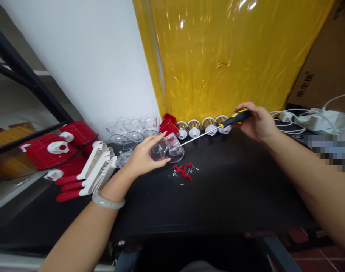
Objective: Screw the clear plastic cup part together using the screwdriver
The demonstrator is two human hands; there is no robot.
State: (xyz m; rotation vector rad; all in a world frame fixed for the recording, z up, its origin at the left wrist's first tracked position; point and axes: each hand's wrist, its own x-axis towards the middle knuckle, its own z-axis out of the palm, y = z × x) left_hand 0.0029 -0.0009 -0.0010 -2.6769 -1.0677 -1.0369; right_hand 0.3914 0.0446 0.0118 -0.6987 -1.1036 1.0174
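– What's over the black table (232,192)?
– The left hand (141,155) grips a clear plastic housing (175,150); the right hand (257,122) grasps a black-and-yellow screwdriver (236,117), tip at the housing
– And lying near?
– Red plastic levers (185,174), then tiny screws (198,170)

1 pale bangle (108,202) rings the left wrist (115,189).

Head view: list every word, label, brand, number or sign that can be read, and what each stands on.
"®", as it appears: at the end of the sideways dark characters on the brown cardboard; the characters are too blurred to quote.
Dark print higher on the cardboard: too blurred and cut off to read.
Screwdriver: no readable text.
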